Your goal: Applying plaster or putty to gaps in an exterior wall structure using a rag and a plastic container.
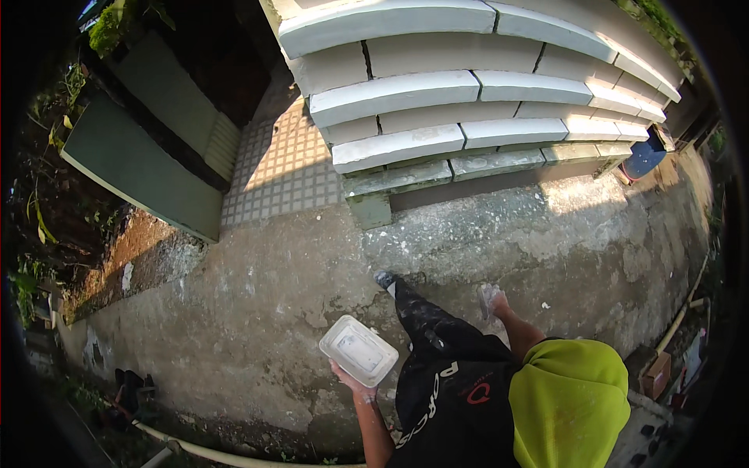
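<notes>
A shallow white plastic container (359, 351) is in my left hand (353, 377), gripped by its near edge and slightly tilted. Whitish residue coats its inside, with a bluish patch at the bottom. My right hand (491, 301) is held out over the concrete in front of my body, apart from the container. White smears cover its fingers, which look curled; whatever they may hold is too small to make out. Beyond both hands stands a stepped structure with white-coated ledges (398, 148), its lowest ledge bare and greyish.
White specks dot the worn concrete floor (273, 288) by the lowest ledge. A tiled walkway (285, 160) runs back beside a low green wall (148, 168). At the far right sits a blue barrel (644, 158). A pale pipe (226, 455) lies along the near edge.
</notes>
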### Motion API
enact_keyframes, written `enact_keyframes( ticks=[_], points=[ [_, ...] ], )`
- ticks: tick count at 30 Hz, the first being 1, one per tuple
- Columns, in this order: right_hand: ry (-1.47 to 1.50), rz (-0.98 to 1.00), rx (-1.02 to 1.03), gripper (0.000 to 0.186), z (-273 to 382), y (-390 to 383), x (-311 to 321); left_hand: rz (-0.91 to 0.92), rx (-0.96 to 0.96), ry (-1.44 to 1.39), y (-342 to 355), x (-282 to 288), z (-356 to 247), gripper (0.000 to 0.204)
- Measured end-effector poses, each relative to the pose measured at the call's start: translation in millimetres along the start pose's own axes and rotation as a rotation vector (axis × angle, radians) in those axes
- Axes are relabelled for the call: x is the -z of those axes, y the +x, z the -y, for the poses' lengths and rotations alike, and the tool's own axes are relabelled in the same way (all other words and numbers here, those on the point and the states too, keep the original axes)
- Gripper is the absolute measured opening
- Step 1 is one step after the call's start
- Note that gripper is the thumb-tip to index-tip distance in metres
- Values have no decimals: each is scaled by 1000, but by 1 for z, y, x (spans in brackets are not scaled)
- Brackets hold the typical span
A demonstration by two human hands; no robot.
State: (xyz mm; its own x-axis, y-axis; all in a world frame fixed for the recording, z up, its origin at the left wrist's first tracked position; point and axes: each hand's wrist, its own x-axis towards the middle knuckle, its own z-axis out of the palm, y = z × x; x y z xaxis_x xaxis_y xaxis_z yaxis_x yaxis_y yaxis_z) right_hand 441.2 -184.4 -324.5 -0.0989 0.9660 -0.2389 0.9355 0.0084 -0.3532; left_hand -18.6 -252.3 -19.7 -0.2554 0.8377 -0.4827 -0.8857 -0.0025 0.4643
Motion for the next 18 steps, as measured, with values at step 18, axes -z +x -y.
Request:
enact_keyframes(
  ticks=[18],
  points=[
    [-239, -123, -47, 44, 195, 425, 266, -208, -164, 171, 192, 3, -103, 70]
  ],
)
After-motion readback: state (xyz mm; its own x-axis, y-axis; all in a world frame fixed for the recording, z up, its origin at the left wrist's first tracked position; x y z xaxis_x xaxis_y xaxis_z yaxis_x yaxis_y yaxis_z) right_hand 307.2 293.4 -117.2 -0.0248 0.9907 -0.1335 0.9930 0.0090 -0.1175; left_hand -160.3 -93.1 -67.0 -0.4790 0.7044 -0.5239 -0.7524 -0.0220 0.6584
